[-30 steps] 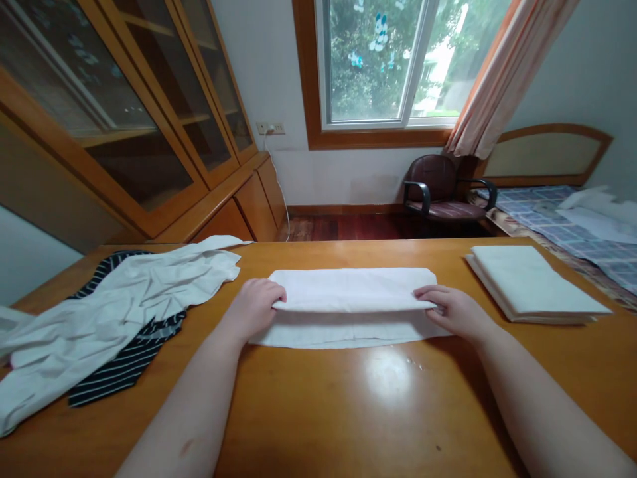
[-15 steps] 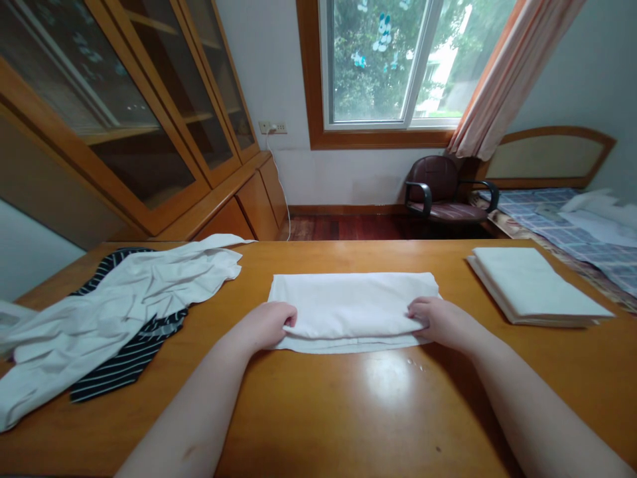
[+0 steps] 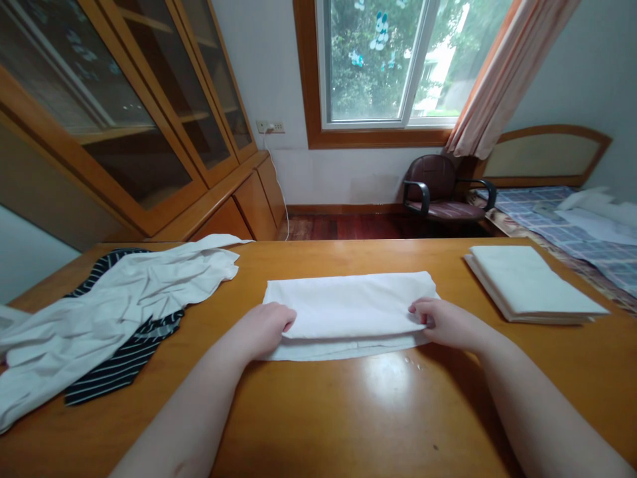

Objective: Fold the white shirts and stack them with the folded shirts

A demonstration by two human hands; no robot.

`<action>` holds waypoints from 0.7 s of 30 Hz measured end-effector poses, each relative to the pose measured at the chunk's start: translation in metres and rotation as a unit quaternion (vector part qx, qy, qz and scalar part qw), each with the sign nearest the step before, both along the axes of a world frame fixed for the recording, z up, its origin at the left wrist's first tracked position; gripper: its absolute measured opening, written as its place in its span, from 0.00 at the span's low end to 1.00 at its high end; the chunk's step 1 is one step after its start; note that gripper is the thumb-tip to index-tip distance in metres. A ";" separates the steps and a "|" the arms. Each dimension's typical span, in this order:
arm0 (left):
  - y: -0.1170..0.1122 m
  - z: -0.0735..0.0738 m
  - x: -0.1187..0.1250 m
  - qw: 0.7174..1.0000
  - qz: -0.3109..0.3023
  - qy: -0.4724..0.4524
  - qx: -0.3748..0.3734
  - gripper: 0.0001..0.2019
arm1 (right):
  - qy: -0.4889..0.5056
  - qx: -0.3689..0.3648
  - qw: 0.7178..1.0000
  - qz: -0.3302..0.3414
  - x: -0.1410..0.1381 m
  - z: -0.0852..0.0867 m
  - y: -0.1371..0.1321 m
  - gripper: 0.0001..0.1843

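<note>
A white cloth [image 3: 348,305], folded into a wide rectangle, lies on the wooden table [image 3: 308,418] in front of me. My left hand [image 3: 271,325] is closed on its left near corner, thumb and fingers pinching the upper layer. At the right near corner my right hand [image 3: 432,317] grips the same cloth, its fingers curled over the edge. Between the hands the upper layer's near edge is slightly raised, and a lower layer shows below it, nearer to me. What kind of cloth it is, I cannot tell.
To the left, a crumpled white garment [image 3: 124,299] lies over black striped fabric [image 3: 124,365]. A stack of folded white cloth [image 3: 527,282] sits at the right. Beyond the table stand a glass-door cabinet [image 3: 199,172], an armchair [image 3: 442,189] and a bed [image 3: 572,212].
The cloth's left end has shifted slightly toward me and to the left with my left hand, so the cloth lies a little askew. Both hands keep their hold.
</note>
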State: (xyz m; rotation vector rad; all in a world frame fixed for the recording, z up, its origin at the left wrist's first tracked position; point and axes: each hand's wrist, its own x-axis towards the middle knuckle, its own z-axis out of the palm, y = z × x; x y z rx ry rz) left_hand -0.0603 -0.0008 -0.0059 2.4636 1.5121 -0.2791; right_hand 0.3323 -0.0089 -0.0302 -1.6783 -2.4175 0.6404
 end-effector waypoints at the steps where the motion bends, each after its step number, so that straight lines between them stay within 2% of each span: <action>1: -0.002 0.004 0.000 1.000 -0.005 -0.006 0.012 0.07 | -0.002 -0.001 1.000 0.004 0.000 0.000 0.000 0.07; 4: -0.008 0.009 -0.002 1.000 0.003 -0.017 -0.016 0.07 | -0.012 -0.006 1.000 0.007 0.002 -0.001 0.000 0.10; 8: -0.012 0.000 -0.005 0.991 0.043 -0.026 -0.120 0.09 | -0.011 -0.017 1.000 0.007 0.004 -0.001 0.000 0.10; 11: -0.014 -0.004 -0.003 0.984 0.059 -0.013 -0.166 0.11 | -0.015 -0.025 1.000 0.005 0.003 0.001 -0.001 0.08; 13: -0.018 -0.002 0.004 0.983 0.069 0.009 -0.169 0.11 | -0.026 -0.026 0.999 0.012 0.000 0.002 -0.003 0.08; 17: -0.026 0.000 0.023 0.988 0.083 0.052 -0.122 0.12 | -0.054 0.010 0.998 0.040 -0.012 0.000 -0.007 0.15; 21: -0.020 -0.011 0.025 0.990 0.104 0.024 -0.091 0.16 | -0.067 0.020 0.997 0.038 -0.023 -0.007 -0.009 0.22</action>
